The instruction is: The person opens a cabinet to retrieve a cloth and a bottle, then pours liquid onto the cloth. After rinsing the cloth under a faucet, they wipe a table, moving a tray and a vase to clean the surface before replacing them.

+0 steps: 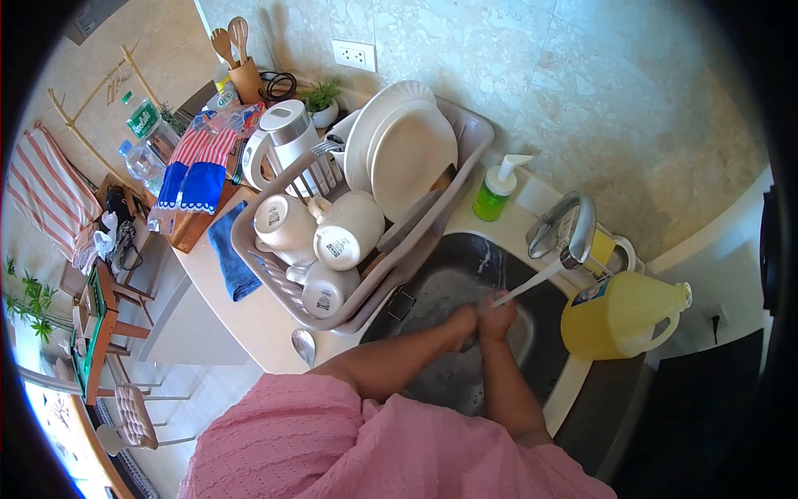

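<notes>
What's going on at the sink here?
A person in a pink top stands at a dark sink with both hands together under running water from the faucet. The left hand and right hand are pressed close; whether they hold anything cannot be told. Beside the sink, a dish rack holds white plates and mugs. A green soap dispenser and a yellow jug stand by the faucet.

Shiny metal faucet (573, 224), glossy plates (407, 150)

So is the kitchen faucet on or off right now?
On. A stream of water runs from the faucet onto the right hand, held against the left hand over the sink.
</notes>
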Tool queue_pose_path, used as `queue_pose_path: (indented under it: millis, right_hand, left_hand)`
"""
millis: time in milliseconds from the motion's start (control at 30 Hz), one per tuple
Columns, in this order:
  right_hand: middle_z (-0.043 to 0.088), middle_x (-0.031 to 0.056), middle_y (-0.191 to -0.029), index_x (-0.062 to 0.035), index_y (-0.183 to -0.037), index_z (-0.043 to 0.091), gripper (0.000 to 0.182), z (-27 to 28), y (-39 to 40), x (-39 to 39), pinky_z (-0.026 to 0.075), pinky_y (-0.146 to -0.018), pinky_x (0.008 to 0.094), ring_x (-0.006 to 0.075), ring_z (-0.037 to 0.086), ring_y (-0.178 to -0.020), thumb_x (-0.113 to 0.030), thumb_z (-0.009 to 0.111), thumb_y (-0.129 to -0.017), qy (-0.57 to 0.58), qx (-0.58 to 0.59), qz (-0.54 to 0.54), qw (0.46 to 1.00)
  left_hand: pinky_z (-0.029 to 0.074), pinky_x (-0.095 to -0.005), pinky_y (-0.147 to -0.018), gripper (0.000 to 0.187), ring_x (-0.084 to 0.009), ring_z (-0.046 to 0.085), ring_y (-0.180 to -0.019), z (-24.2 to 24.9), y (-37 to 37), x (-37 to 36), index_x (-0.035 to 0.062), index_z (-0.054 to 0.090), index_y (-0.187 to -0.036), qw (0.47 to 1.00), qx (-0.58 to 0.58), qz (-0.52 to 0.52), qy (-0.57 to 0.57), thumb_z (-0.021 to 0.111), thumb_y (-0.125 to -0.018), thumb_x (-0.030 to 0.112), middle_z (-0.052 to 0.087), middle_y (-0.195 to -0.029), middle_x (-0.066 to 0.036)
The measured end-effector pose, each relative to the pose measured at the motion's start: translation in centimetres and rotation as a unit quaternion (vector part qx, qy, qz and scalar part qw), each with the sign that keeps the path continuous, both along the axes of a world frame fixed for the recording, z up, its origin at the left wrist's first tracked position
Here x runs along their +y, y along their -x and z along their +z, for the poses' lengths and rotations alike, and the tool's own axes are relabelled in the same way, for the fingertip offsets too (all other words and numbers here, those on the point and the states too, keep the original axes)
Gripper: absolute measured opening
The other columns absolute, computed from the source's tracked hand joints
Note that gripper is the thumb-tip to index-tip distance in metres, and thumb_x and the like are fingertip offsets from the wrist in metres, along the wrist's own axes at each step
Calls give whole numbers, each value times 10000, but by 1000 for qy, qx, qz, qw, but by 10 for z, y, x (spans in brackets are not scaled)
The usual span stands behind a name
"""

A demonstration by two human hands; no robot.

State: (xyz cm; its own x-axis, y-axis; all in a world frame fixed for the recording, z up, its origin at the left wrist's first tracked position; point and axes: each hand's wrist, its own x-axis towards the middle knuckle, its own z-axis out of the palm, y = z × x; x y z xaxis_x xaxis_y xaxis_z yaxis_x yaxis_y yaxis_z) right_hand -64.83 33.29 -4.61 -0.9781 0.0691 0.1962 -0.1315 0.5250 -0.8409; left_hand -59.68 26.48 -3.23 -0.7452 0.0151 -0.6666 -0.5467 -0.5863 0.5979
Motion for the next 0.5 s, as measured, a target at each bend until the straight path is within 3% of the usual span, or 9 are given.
queue_pose_path:
  millis: [67, 100, 133, 167, 200, 233, 300, 400, 500]
  right_hand:
    - [648, 192, -821, -6, -882, 644, 250, -32, 17, 13, 482, -740, 408, 322, 634, -786, -247, 667, -823, 74, -83, 35, 993]
    - [655, 205, -858, -2, -921, 649, 279, -47, 22, 21, 479, -756, 416, 341, 639, -825, -272, 649, -849, 145, -167, 71, 973]
    - [655, 205, -858, -2, -921, 649, 279, -60, 30, 29, 479, -756, 416, 341, 639, -825, -272, 649, -849, 146, -166, 74, 972]
    - [654, 183, -882, 2, -957, 646, 333, -69, 33, 38, 468, -779, 405, 312, 629, -852, -321, 607, -884, 22, -108, 116, 987]
    - [653, 161, -906, 6, -992, 643, 391, -79, 35, 44, 458, -802, 395, 284, 620, -879, -370, 565, -918, -102, -48, 157, 981]
    - [653, 161, -906, 6, -992, 643, 391, -74, 36, 43, 458, -802, 395, 284, 620, -879, -370, 565, -918, -102, -50, 158, 981]
    - [625, 97, -939, -8, -1032, 641, 457, -34, 47, 43, 423, -853, 359, 225, 570, -905, -431, 486, -954, 117, -198, 246, 942]
    - [596, 51, -939, -36, -1057, 602, 510, 75, 14, 27, 413, -834, 284, 147, 526, -918, -508, 436, -958, 106, -229, 322, 912]
    - [610, 1, -977, -41, -1038, 648, 331, 35, 17, 38, 414, -839, 278, 121, 529, -917, -341, 565, -925, 196, -220, 344, 892]
  left_hand:
    - [451, -475, -760, 457, -363, 628, -893, 29, -4, 4, -44, 607, -1039, 976, -1, -24, 216, 402, -945, 354, 636, -993, -249]
    - [451, -475, -760, 457, -363, 628, -893, 29, -3, 0, -44, 607, -1039, 976, -3, -23, 215, 402, -945, 354, 636, -993, -249]
    - [451, -479, -779, 482, -392, 616, -881, 30, 0, -7, -57, 610, -1002, 936, 55, -135, 321, 394, -949, 371, 632, -947, -253]
    - [452, -484, -798, 511, -420, 604, -870, 35, 1, -15, -70, 614, -966, 869, 108, -244, 416, 386, -952, 388, 628, -902, -257]
    - [452, -484, -798, 511, -420, 604, -870, 40, -1, -18, -70, 614, -966, 870, 106, -242, 415, 386, -952, 388, 628, -902, -257]
    - [447, -495, -798, 518, -443, 591, -871, 56, -6, -22, -72, 618, -929, 853, 118, -219, 460, 385, -952, 391, 617, -876, -278]
    - [443, -506, -798, 528, -465, 579, -871, 60, -5, -28, -73, 621, -892, 833, 131, -198, 499, 384, -952, 395, 607, -850, -299]
    - [446, -512, -777, 476, -449, 589, -873, 45, 1, -32, -53, 618, -883, 757, 233, -145, 593, 414, -945, 372, 608, -858, -291]
    - [451, -508, -763, 422, -435, 591, -877, 67, -2, -38, -28, 622, -872, 760, 259, -132, 581, 464, -934, 359, 609, -855, -274]
